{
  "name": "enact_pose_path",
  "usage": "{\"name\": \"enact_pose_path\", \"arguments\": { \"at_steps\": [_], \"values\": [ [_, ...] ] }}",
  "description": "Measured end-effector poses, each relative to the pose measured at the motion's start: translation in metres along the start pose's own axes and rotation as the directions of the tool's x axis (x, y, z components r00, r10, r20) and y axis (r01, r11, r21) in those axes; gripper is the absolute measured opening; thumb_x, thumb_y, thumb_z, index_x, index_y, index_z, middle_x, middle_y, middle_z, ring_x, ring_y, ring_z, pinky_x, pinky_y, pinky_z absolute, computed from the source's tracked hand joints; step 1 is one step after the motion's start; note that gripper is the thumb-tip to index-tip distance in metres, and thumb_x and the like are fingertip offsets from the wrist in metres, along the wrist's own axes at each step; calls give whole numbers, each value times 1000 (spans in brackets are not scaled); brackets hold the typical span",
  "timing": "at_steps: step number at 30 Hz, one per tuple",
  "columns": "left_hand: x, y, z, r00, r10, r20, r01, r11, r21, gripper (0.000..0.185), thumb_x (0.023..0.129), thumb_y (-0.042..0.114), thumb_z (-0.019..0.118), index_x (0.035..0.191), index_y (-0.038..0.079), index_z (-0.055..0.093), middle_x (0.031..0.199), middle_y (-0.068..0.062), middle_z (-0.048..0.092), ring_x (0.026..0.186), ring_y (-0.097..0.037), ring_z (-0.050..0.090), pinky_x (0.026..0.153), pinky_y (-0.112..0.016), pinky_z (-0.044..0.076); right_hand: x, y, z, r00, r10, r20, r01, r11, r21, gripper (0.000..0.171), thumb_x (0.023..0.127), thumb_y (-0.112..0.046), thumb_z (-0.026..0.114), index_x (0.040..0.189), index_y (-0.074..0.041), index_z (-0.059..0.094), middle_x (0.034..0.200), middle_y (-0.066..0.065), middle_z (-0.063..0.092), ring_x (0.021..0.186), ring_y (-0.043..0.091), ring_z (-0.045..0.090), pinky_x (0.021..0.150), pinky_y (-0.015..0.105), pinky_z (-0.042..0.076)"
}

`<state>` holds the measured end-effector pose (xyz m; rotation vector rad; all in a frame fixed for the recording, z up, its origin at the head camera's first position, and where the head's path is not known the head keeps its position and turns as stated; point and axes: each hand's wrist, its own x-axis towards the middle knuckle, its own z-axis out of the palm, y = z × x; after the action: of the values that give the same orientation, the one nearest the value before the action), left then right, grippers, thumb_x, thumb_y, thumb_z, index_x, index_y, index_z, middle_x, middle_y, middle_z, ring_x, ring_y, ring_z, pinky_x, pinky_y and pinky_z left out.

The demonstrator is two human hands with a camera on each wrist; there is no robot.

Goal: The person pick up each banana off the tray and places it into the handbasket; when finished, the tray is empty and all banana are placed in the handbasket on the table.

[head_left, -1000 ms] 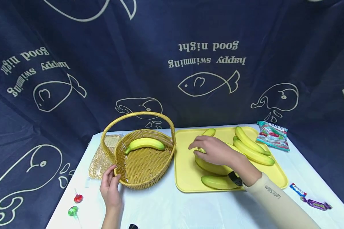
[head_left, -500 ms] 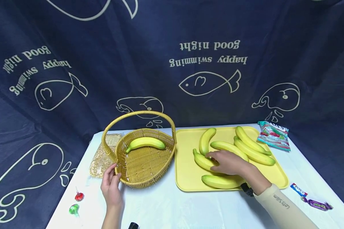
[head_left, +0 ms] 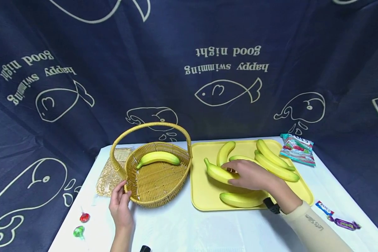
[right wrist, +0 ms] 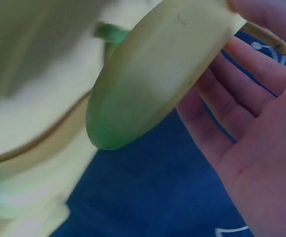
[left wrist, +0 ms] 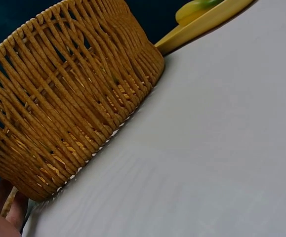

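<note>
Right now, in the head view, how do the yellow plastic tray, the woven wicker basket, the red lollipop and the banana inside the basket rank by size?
1. Yellow plastic tray, largest.
2. Woven wicker basket, a bit smaller in footprint, though its handle rises tall.
3. Yellow banana inside the basket.
4. Red lollipop, smallest.

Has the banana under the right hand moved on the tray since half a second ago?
Yes. The banana gripped by the right hand has shifted left toward the basket, its tip now nearer the yellow tray's left edge.

The left hand (head_left: pixel 121 206) is curled, thumb up, low on the left. The right hand (head_left: pixel 250 175) is reached forward, fingers closed in a grip, sleeve behind.
</note>
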<state>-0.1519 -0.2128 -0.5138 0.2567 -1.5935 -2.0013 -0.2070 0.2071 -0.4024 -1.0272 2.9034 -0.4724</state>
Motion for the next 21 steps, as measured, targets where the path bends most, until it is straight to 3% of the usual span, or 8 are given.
{"name": "enact_pose_path", "arguments": {
  "at_steps": [7, 14, 21],
  "values": [
    [0, 2, -1, 1000, 4, 3, -4, 1000, 0, 43, 86, -11, 45, 128, -3, 53, 137, -12, 51, 131, -21, 43, 92, -21, 44, 19, -42, -25, 994, -107, 18, 106, 994, 35, 44, 83, -29, 70, 125, -18, 63, 92, -13, 55, 83, 9, 52, 77, 29, 44],
    [-1, 2, 0, 1000, -8, -2, 8, 1000, 19, 42, 87, -10, 45, 128, -3, 53, 138, -10, 50, 132, -21, 41, 92, -20, 44, 62, -90, -39, 963, -265, 55, 264, 964, 25, 42, 83, -26, 68, 125, -20, 63, 102, -14, 58, 88, 6, 53, 80, 26, 45],
    [-2, 3, 1, 1000, -12, -5, 12, 1000, 15, 42, 87, -10, 46, 128, -2, 53, 137, -10, 50, 131, -21, 42, 92, -20, 44, 118, -129, -42, 915, -341, 214, 361, 931, -60, 38, 85, -20, 71, 122, -17, 64, 90, -9, 57, 79, 9, 50, 71, 26, 42]
  ]
}}
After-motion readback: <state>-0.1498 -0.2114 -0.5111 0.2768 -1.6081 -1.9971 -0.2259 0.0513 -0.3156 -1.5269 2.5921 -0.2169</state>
